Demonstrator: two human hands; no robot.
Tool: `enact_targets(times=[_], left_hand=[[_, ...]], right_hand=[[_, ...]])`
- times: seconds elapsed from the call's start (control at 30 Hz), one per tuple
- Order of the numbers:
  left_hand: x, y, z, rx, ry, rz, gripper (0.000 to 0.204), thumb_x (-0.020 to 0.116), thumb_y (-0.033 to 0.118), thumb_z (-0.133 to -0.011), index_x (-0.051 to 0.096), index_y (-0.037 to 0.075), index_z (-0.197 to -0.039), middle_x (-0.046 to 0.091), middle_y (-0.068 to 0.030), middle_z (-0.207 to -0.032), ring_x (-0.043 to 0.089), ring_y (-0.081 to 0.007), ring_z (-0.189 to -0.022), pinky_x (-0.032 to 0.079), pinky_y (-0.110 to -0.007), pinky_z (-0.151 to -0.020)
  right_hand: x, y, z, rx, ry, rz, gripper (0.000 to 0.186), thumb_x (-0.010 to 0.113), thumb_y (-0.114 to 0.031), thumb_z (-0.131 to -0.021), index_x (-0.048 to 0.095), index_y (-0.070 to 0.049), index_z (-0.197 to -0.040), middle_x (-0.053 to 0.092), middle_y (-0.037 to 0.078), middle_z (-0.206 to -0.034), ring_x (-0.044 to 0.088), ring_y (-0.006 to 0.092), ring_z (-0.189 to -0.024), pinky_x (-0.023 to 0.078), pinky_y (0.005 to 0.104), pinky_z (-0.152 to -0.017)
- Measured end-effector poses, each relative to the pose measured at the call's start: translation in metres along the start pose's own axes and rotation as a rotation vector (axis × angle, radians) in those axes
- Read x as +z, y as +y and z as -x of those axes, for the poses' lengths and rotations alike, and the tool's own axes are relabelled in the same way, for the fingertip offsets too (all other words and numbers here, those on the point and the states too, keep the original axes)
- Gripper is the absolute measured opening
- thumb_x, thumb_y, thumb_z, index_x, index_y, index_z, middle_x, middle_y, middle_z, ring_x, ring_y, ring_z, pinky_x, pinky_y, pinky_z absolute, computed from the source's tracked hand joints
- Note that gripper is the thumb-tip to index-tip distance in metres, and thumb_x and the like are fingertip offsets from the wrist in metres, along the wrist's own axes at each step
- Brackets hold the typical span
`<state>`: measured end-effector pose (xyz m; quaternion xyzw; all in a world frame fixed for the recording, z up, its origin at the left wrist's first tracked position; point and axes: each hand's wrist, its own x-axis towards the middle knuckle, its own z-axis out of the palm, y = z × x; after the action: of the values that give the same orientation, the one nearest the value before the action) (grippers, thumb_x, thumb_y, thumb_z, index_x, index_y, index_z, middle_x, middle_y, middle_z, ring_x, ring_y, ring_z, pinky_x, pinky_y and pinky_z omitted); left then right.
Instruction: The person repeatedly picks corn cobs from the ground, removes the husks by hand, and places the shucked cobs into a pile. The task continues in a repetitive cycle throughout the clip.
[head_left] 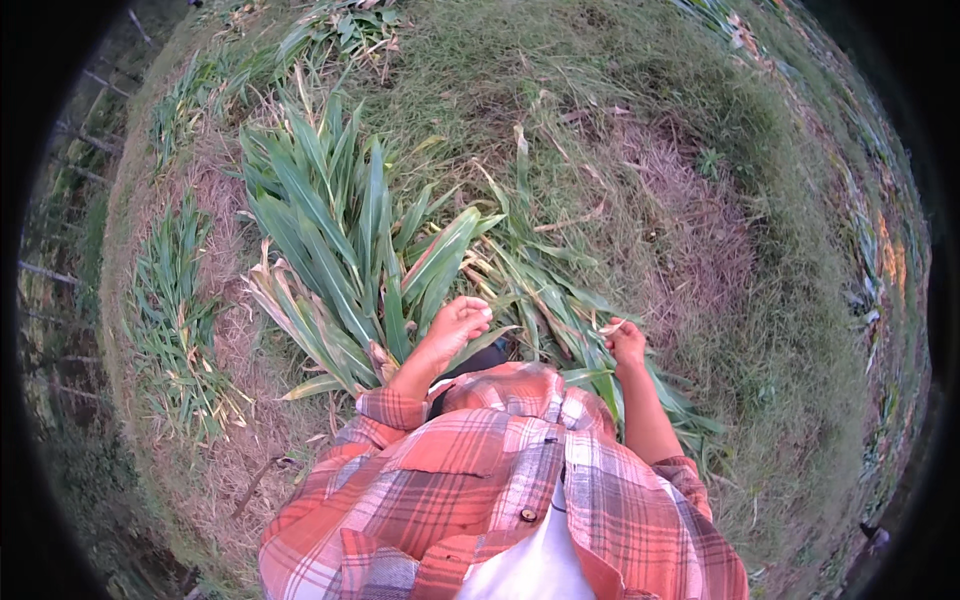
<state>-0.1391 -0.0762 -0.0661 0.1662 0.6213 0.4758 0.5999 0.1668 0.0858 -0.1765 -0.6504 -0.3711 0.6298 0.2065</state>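
My left hand point(458, 328) is closed just in front of my body, beside a bundle of long green stalks with broad leaves point(320, 220); what its fingertips hold, if anything, is too small to make out. My right hand point(625, 342) pinches a thin, pale leaf strip point(610, 328) over a looser pile of green and yellowed stalks point(545, 300) lying to the right of the bundle. Some dry, pale leaves point(282, 297) hang at the bundle's lower left. My plaid sleeves and shirt fill the lower middle of the view.
Another heap of cut stalks point(175, 310) lies on dry grass at the left, and more heaps point(340, 25) lie farther ahead. Grass with patches of straw point(690, 220) spreads to the right. Trees and bare trunks point(60, 270) line the far left edge.
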Motion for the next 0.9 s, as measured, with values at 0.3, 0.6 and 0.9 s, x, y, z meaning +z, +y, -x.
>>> enact_targets(times=[0.3, 0.6, 0.9], left_hand=[[0.069, -0.023, -0.053, -0.203, -0.137, -0.203, 0.027, 0.059, 0.024, -0.089, 0.055, 0.006, -0.109, 0.063, -0.0073, -0.102, 0.06, -0.0154, -0.092, 0.047, -0.028, -0.08], [0.133, -0.111, -0.081, -0.501, -0.325, -0.409, 0.026, 0.06, 0.02, -0.087, 0.054, 0.004, -0.107, 0.063, -0.0058, -0.098, 0.057, -0.0124, -0.087, 0.044, -0.025, -0.077], [0.112, -0.159, -0.081, -0.614, -0.336, -0.55, 0.024, 0.06, 0.021, -0.087, 0.055, 0.007, -0.106, 0.062, -0.0053, -0.099, 0.059, -0.012, -0.087, 0.046, -0.027, -0.079]], right_hand=[[-0.227, 0.336, 0.155, 0.809, 0.441, 0.737, 0.04, 0.07, -0.015, -0.065, 0.062, -0.013, -0.104, 0.063, 0.015, -0.102, 0.06, 0.0281, -0.099, 0.046, 0.0371, -0.086], [-0.106, 0.264, 0.116, 0.564, 0.27, -0.157, 0.033, 0.051, -0.029, -0.092, 0.058, -0.002, -0.11, 0.068, 0.011, -0.081, 0.059, 0.0182, -0.094, 0.044, 0.0377, -0.09], [-0.073, 0.282, 0.089, 0.623, 0.183, -0.239, 0.036, 0.062, -0.026, -0.085, 0.06, -0.004, -0.113, 0.061, 0.015, -0.111, 0.057, 0.0116, -0.093, 0.042, 0.0328, -0.09]])
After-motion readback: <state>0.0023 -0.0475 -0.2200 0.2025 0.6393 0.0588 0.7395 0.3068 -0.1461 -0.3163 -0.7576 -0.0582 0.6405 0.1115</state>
